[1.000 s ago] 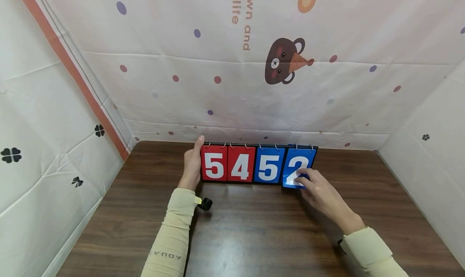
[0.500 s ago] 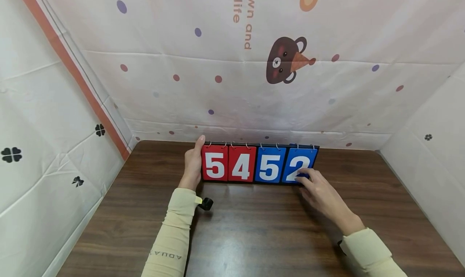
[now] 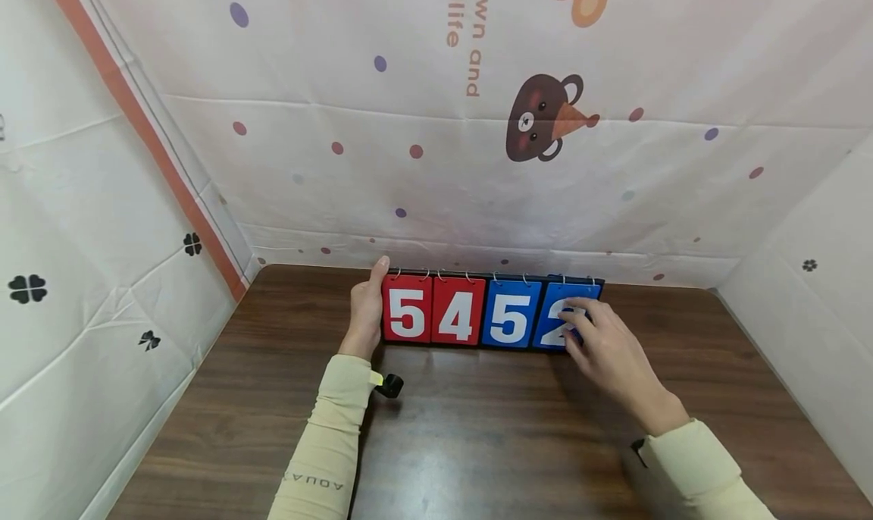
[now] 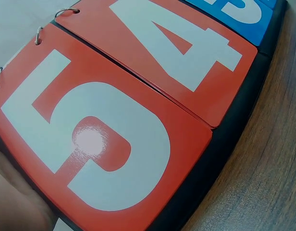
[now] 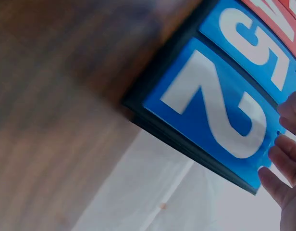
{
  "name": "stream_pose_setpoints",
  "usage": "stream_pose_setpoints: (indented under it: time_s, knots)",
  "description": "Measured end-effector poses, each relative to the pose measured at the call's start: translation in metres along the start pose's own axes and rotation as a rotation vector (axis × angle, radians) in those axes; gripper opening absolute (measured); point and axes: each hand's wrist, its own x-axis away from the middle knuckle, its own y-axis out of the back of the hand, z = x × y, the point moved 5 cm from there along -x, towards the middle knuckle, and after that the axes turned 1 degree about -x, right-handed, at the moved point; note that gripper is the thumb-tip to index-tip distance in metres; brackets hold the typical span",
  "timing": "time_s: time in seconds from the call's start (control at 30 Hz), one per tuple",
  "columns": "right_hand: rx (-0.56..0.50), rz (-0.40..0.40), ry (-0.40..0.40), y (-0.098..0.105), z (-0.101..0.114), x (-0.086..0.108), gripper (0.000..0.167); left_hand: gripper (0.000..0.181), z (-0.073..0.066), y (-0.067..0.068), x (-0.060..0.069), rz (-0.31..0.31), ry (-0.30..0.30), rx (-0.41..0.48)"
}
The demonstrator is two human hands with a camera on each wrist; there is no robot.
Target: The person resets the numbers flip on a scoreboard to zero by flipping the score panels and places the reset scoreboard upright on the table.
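Note:
A flip scoreboard (image 3: 455,311) stands tilted back on the table, its ringed number cards reading 5 and 4 in red, 5 and 2 in blue. My left hand (image 3: 366,311) grips its left end, thumb up along the edge; part of that hand (image 4: 18,197) shows beside the red 5 card (image 4: 121,137) in the left wrist view. In front of the blue 2 card (image 5: 205,106), my right hand (image 3: 611,351) has loosely bent, spread fingers that pinch nothing. Fingertips (image 5: 270,180) of it appear over the card's upper part in the right wrist view.
The brown wooden table (image 3: 436,436) extends in front of the scoreboard. Close behind it hangs a pale printed cloth (image 3: 307,179) with a bear and dots. A small black device (image 3: 390,386) is strapped at the left cuff.
The blue 2 card, held out from the board at its lower edge a second ago, now lies flat against it. My right fingers have let go and moved slightly up.

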Motion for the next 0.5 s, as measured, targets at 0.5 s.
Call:
stream_pose_setpoints:
  time_s: [0.5]
  knots:
    - [0.031, -0.147, -0.001, 0.022, -0.019, -0.068, 0.040, 0.057, 0.001, -0.002, -0.001, 0.011, -0.011, 0.019]
